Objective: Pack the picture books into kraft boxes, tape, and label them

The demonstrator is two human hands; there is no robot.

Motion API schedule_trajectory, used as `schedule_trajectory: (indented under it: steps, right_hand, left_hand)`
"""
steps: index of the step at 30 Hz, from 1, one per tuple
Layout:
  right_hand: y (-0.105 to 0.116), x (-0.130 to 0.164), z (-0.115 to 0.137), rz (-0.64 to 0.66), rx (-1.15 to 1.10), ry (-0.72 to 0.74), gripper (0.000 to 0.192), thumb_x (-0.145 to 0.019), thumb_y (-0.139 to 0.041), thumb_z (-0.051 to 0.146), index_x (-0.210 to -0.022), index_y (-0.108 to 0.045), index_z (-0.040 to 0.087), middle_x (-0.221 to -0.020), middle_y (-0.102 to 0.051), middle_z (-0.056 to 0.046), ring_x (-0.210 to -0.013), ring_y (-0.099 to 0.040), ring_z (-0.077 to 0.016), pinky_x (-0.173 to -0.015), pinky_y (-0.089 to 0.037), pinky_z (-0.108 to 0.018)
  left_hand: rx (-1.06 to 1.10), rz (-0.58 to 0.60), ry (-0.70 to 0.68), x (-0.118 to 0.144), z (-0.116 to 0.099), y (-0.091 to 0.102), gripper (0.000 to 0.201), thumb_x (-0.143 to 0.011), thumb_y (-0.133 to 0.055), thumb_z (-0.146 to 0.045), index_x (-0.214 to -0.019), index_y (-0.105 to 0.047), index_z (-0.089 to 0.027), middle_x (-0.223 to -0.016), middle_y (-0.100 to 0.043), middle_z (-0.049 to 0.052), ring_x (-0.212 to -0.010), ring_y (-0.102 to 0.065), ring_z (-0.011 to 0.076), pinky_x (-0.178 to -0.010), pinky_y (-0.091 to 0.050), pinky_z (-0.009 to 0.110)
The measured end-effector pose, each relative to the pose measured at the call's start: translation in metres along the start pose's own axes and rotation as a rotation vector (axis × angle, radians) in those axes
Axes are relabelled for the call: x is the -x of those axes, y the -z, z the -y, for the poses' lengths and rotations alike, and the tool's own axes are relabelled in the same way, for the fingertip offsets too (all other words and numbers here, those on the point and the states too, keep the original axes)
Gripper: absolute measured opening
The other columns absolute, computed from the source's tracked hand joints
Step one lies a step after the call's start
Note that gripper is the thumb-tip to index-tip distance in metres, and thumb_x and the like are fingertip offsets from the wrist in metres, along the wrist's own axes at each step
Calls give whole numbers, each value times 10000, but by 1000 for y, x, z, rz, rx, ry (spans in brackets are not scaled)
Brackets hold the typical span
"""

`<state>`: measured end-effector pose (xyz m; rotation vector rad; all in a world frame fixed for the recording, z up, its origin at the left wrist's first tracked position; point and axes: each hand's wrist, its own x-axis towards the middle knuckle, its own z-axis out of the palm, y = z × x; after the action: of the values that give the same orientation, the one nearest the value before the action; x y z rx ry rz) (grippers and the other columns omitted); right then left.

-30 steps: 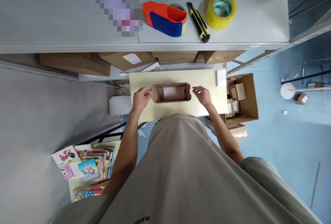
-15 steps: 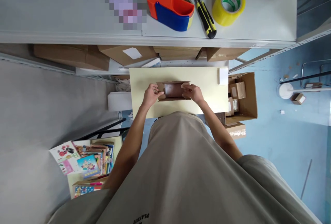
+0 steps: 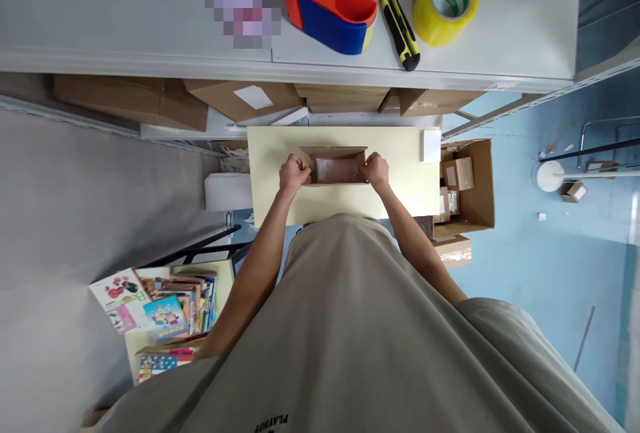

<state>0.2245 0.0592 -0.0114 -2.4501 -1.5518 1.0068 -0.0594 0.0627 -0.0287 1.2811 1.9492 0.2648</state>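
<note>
An open cardboard box [image 3: 334, 151] sits on the pale yellow table [image 3: 410, 186], its long side across in front of me. Something pale and flat shows on its bottom, but I cannot make out what it is. My left hand [image 3: 293, 172] is closed at the box's left end, the thumb pressed on the edge there. At the opposite end, my right hand [image 3: 376, 169] pinches the right edge with its fingers curled. A small white stack [image 3: 431, 145] lies at the table's far right corner.
On the shelf [image 3: 150, 26] above are an orange and blue tape dispenser [image 3: 330, 16], a yellow-black utility knife [image 3: 399, 26] and a yellow tape roll [image 3: 425, 19]. A large carton [image 3: 480, 186] of small boxes stands right of the table. Books [image 3: 167, 316] lie lower left.
Both hands have moved from the end flaps inside the box outward to its end edges, and the flaps now stand more upright. The box sits slightly farther up in view.
</note>
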Motion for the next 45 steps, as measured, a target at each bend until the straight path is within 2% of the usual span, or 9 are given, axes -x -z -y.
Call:
schedule_trajectory:
  steps: [9, 13, 17, 20, 23, 29, 37, 41, 45]
  right_hand:
    - [26, 25, -32, 61, -277, 239, 259, -1054, -717, 455, -1178, -698, 229, -1168, -852, -129, -976, -802, -278, -920, -651, -431]
    - [41, 58, -60, 167, -376, 433, 544, -1004, -761, 695, -1312, -765, 247, -1442, -806, -144, -1168, -803, -303, -938, -682, -446]
    - [32, 66, -63, 173, -278, 537, 463, -1105, -638, 671, -1238, -817, 265, -1385, -834, -130, -1284, -773, -324, -1063, -660, -492]
    - [19, 53, -53, 127, -194, 439, 421, -1166, -550, 574, -1141, -795, 233, -1168, -861, -141, -1115, -812, -316, -1018, -653, -471]
    - [8, 36, -42, 66, -127, 266, 377, -1142, -623, 532, -1299, -735, 209, -1101, -842, -134, -997, -805, -308, -961, -652, -469]
    - [7, 13, -28, -11, -30, 308, 800, -1001, -777, 357, -1737, -478, 262, -1484, -652, -214, -1060, -794, -356, -951, -680, -544]
    - [3, 44, -35, 47, 213, 550, 433, -1157, -481, 304, -1554, -650, 263, -1776, -490, -184, -1227, -781, -357, -867, -740, -506]
    - [-8, 50, -36, -6, 115, 476, 441, -1195, -429, 383, -1515, -709, 262, -1839, -476, -167, -1209, -806, -340, -916, -748, -519]
    - [-5, 42, -30, 14, -101, 368, 333, -1153, -550, 364, -1363, -792, 273, -1666, -669, -124, -1098, -842, -268, -1028, -717, -481]
  left_hand:
    - [210, 18, -155, 25, 24, 21, 234, -920, -763, -326, -1103, -646, -238, -1071, -811, 79, -928, -766, 224, -918, -620, 356]
    - [284, 161, -323, 54, 46, 39, 375, -921, -713, -342, -1281, -716, -238, -1377, -812, 115, -1118, -798, 239, -1000, -655, 387]
    - [218, 268, -372, 65, 45, 37, 415, -968, -739, -523, -1255, -804, -231, -1396, -839, 128, -1227, -807, 319, -1075, -649, 435]
    - [72, 170, -289, 60, 32, 24, 368, -1047, -699, -555, -1111, -817, -213, -1177, -878, 147, -1117, -832, 365, -1025, -648, 462]
    - [-41, 24, -224, 51, 19, 11, 374, -1064, -751, -480, -1307, -775, -198, -1140, -847, 153, -1159, -824, 391, -1075, -632, 491]
    - [-80, -120, -352, 34, 12, 7, 1103, -938, -946, -549, -1820, -346, -267, -1630, -552, 245, -1305, -782, 435, -1082, -667, 497]
    - [-159, 28, -491, 43, 33, 16, 465, -1129, -690, -390, -1576, -705, -264, -1748, -560, 175, -1331, -789, 335, -1181, -640, 459]
    - [-108, 6, -440, 43, 31, 9, 423, -1158, -604, -420, -1498, -793, -254, -1773, -591, 130, -1398, -768, 341, -1183, -643, 458]
    - [-3, -66, -349, 33, 18, 10, 317, -1112, -681, -400, -1318, -884, -269, -1557, -779, 93, -1240, -824, 316, -1141, -654, 448]
